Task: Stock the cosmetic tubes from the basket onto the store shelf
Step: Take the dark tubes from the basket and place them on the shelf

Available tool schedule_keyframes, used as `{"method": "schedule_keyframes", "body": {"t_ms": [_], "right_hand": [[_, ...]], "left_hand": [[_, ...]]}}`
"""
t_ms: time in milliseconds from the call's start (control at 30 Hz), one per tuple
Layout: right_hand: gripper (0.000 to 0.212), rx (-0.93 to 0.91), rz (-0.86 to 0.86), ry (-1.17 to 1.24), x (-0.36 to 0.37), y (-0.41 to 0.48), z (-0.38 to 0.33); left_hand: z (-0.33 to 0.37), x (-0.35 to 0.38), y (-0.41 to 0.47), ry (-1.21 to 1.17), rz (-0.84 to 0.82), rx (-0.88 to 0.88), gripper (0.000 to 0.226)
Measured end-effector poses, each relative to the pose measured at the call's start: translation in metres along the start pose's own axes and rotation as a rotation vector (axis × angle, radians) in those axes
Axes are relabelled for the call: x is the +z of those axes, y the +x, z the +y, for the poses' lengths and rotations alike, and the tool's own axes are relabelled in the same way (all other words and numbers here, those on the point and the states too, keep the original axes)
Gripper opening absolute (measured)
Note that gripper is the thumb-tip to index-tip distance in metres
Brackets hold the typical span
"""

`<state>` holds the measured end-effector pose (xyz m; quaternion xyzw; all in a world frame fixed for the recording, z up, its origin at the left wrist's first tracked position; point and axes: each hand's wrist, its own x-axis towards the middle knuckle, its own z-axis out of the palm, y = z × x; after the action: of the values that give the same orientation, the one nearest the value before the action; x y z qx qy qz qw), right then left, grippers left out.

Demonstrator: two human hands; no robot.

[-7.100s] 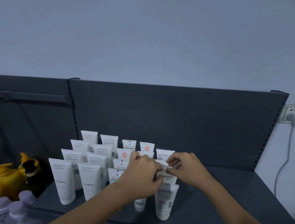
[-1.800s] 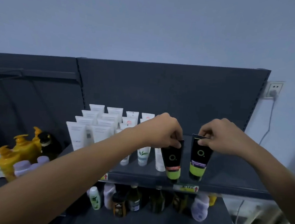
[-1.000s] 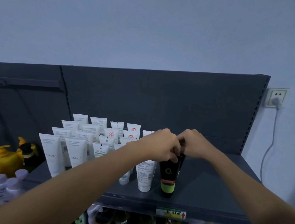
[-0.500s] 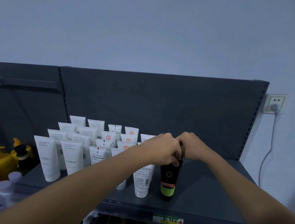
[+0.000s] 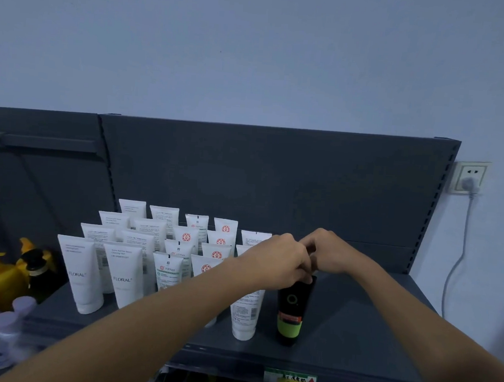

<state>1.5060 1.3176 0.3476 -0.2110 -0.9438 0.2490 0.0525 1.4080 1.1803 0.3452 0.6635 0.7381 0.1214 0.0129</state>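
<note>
Dark shelf [image 5: 354,334]: left hand [image 5: 281,262] pinches the black tube [image 5: 291,311] by its flat top seam. Below the grip it stands cap-down, probably light, soft-walled, tippy. Right hand [image 5: 327,252] curls alongside, its hold hidden.

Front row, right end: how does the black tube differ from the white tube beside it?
The black tube is dark with a green band and an orange stripe; the white tube is pale with fine print. The left hand holds the black tube's top; the white tube's top is hidden behind that wrist. Both stand cap-down, side by side, at the front of the shelf.
</note>
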Motion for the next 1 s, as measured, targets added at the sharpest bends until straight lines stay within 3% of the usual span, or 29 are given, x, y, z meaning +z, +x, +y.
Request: {"method": "schedule_keyframes", "body": {"t_ms": [433,733,1000], "right_hand": [[0.036,0.038,0.014,0.064,-0.003,-0.005,-0.003],[0.002,0.01,0.13,0.089,-0.01,-0.006,-0.017],[0.014,0.027,0.277,-0.105,0.003,-0.004,-0.069]], "left_hand": [[-0.006,0.0,-0.003,-0.041,0.019,0.006,0.019],[-0.026,-0.026,-0.023,-0.032,0.138,0.009,0.031],[-0.075,-0.073,-0.07,0.057,0.216,-0.098,0.034]]}}
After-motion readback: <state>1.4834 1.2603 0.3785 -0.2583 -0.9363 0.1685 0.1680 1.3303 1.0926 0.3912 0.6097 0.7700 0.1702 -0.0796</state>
